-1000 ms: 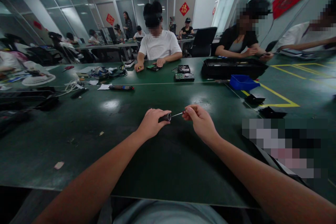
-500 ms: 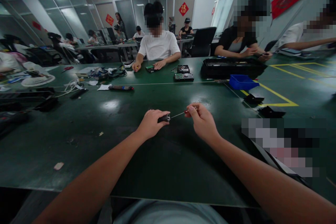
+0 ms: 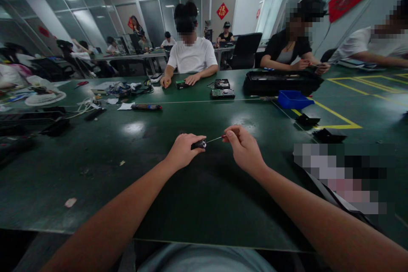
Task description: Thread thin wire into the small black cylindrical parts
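My left hand (image 3: pixel 183 151) is closed around a short black cylinder (image 3: pixel 198 144), whose round end with a pale metallic inside faces right. Its exact kind I cannot make out. My right hand (image 3: pixel 245 148) pinches a screwdriver (image 3: pixel 215 139) by its reddish handle, most of which the fingers hide. The thin metal shaft points left, its tip at the open end of the cylinder. Both hands are over the middle of the green table (image 3: pixel 197 208).
A long electric screwdriver-like tool (image 3: pixel 146 107) lies beyond my hands. Circuit-board drives (image 3: pixel 222 93), a black tray (image 3: pixel 282 81) and a blue bin (image 3: pixel 295 99) stand farther back. Black parts (image 3: pixel 329 135) lie right. A person (image 3: pixel 193 57) works opposite. Cables and a white fan cover (image 3: pixel 45 97) are left.
My right hand's fingers have turned and curled around the screwdriver handle, covering more of it. My left hand and the cylinder stay nearly in place.
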`<action>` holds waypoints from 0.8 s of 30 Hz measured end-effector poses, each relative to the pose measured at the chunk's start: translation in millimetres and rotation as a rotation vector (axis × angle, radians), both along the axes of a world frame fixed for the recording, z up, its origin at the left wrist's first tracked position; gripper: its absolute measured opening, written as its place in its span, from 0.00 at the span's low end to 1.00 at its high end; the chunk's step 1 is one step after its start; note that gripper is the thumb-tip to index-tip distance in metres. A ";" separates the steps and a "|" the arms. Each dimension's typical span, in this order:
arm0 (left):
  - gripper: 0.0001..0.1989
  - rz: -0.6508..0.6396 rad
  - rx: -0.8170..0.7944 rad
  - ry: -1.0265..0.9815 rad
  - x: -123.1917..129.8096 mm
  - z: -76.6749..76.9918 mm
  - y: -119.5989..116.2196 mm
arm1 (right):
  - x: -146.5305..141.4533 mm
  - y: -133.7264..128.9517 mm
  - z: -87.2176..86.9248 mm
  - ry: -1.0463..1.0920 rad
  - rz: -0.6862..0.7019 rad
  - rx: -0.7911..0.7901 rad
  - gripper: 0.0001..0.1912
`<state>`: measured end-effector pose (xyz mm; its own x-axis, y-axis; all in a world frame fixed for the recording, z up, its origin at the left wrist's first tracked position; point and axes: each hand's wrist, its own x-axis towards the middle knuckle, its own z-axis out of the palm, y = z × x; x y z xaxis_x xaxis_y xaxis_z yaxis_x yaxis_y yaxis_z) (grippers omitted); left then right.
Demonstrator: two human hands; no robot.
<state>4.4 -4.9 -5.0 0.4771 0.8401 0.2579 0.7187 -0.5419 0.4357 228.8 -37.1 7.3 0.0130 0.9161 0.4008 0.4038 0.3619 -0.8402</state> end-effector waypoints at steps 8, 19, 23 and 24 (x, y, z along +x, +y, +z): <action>0.21 0.011 -0.020 -0.035 -0.4 -1.6 0.8 | 0.4 0.4 4.3 -0.090 -0.081 0.009 0.10; 0.22 0.110 -0.124 -0.365 0.5 -2.0 -1.6 | -0.9 -0.4 5.9 -0.082 -0.100 0.000 0.10; 0.23 0.096 -0.236 -0.604 1.8 -5.8 -0.7 | -0.3 -1.1 7.0 -0.080 -0.099 0.006 0.10; 0.22 0.083 -0.273 -0.663 2.1 -6.3 -0.7 | -0.2 -1.1 7.0 -0.078 -0.099 0.007 0.10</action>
<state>6.5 -5.5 -11.3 0.2245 0.9428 0.2466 0.2900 -0.3062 0.9067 228.6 -38.2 14.3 0.0722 0.9090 0.4105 0.5018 0.3226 -0.8026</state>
